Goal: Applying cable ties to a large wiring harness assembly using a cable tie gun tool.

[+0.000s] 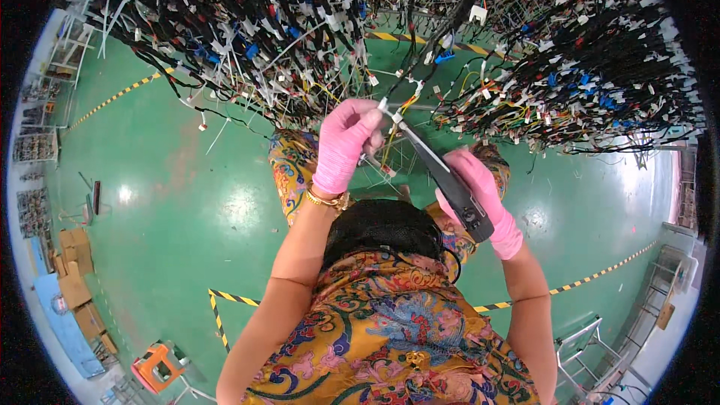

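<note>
A black cable tie gun (pixel 447 177) with a long, narrow nose is gripped in my right hand (pixel 484 189), which wears a pink glove. Its tip points up and left and meets a white piece (pixel 397 117) on a wire harness branch (pixel 412 97). My left hand (pixel 343 148), also in a pink glove, pinches that branch by the white tie just left of the nose. Yellow and red wires spread from the branch here. The gun's trigger is hidden by my right fingers.
Dense bundles of black wire harnesses (pixel 247 26) with white and blue connectors hang ahead, and more bundles (pixel 592 67) hang at the right. Yellow-black tape (pixel 120 99) marks the green floor (pixel 176 202). An orange stool (pixel 159 367) and cardboard boxes (pixel 75 285) stand at the left.
</note>
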`<state>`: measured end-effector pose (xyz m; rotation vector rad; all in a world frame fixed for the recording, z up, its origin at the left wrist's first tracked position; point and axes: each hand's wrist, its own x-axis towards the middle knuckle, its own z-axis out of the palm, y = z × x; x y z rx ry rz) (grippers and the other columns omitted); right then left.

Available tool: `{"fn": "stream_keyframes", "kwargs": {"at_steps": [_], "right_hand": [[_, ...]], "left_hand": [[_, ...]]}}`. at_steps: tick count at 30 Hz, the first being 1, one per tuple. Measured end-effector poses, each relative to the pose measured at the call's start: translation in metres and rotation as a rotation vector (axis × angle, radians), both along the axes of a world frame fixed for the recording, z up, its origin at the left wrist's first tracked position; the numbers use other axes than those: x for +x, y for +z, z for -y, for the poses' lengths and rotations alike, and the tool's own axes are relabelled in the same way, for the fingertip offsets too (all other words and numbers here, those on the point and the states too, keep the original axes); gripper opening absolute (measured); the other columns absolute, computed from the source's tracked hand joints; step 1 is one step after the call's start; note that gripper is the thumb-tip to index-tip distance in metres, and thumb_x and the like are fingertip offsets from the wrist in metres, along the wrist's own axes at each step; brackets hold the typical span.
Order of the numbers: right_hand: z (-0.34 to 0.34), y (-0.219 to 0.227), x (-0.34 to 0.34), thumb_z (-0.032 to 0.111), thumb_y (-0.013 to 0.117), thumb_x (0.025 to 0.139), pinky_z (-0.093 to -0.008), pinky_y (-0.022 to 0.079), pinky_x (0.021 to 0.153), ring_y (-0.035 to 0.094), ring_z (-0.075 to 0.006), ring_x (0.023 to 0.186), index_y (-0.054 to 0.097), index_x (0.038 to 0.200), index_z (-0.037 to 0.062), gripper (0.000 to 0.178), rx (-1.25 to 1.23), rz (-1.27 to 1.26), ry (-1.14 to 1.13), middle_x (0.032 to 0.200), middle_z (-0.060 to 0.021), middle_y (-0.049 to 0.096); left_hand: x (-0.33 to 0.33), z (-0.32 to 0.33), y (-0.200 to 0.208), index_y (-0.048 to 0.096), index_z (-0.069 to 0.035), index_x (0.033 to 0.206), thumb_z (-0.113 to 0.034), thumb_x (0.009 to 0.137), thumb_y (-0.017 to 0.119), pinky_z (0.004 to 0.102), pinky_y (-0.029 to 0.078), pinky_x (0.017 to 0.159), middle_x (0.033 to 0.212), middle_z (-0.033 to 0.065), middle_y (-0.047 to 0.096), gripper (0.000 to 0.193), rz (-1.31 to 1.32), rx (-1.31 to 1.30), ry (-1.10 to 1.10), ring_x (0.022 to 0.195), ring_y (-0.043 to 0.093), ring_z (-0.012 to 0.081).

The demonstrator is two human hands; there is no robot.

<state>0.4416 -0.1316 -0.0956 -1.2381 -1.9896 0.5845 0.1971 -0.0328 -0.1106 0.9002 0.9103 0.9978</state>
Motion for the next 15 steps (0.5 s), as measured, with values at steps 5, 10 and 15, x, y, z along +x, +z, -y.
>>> {"fn": "stream_keyframes", "kwargs": {"at_steps": [5,10,15], "right_hand": [[0.000,0.011,0.012,0.020,0.079,0.068,-0.0422,0.052,0.087,0.063,-0.0377,0.100,0.060,0.116,0.0027,0.055,0.181,0.232,-0.080,0.107,-0.0168,0.063],[0.004,0.014,0.016,0.027,0.080,0.067,-0.0452,0.050,0.089,0.061,-0.0360,0.101,0.063,0.116,0.0060,0.056,0.236,0.324,-0.155,0.105,-0.0145,0.063],[0.019,0.023,0.011,0.011,0.077,0.073,-0.0379,0.051,0.081,0.063,-0.0353,0.090,0.061,0.113,0.0015,0.044,-0.199,-0.158,-0.088,0.101,-0.0150,0.062]], "left_hand": [[-0.009,-0.007,0.004,0.066,-0.002,0.107,-0.019,0.098,0.068,0.0183,0.036,0.049,0.082,0.0013,0.065,0.020,0.043,0.019,0.050,0.059,0.051,0.0033],[-0.014,-0.007,0.002,0.066,-0.001,0.107,-0.017,0.098,0.068,0.0193,0.034,0.047,0.083,0.0030,0.066,0.019,0.063,0.018,0.045,0.058,0.050,0.0043],[-0.014,-0.005,0.000,0.065,0.001,0.107,-0.016,0.099,0.066,0.0192,0.031,0.047,0.082,0.0040,0.065,0.019,0.119,0.019,0.003,0.056,0.047,0.0040]]}}
